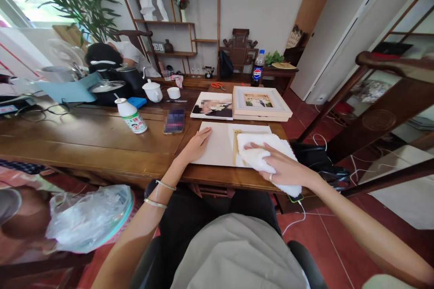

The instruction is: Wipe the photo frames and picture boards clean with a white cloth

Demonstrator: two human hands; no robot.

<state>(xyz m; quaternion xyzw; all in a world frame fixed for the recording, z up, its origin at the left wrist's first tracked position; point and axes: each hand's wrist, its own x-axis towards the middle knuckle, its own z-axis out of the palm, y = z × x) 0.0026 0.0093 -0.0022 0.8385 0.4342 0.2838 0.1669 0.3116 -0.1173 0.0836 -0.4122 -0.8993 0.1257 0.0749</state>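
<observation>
A flat white board point(219, 145), perhaps an album cover, lies at the front edge of the wooden table. My left hand point(197, 145) rests on its left side with the fingers stretched out. On the right side, my right hand point(285, 168) grips a bunched white towel point(283, 142) that lies against the board. A yellowish strip point(236, 146) shows just left of the towel; the rest of that part is covered. Directly behind the board are a photo print point(212, 106) and a pale framed picture point(261, 101).
A phone point(174, 121), a white drink bottle point(131, 115), a white teapot point(152, 90) and a cup point(173, 93) stand left on the table point(84, 133). Orange-handled scissors point(218, 86) and a cola bottle point(258, 68) are behind. A person point(127, 54) leans at the far left.
</observation>
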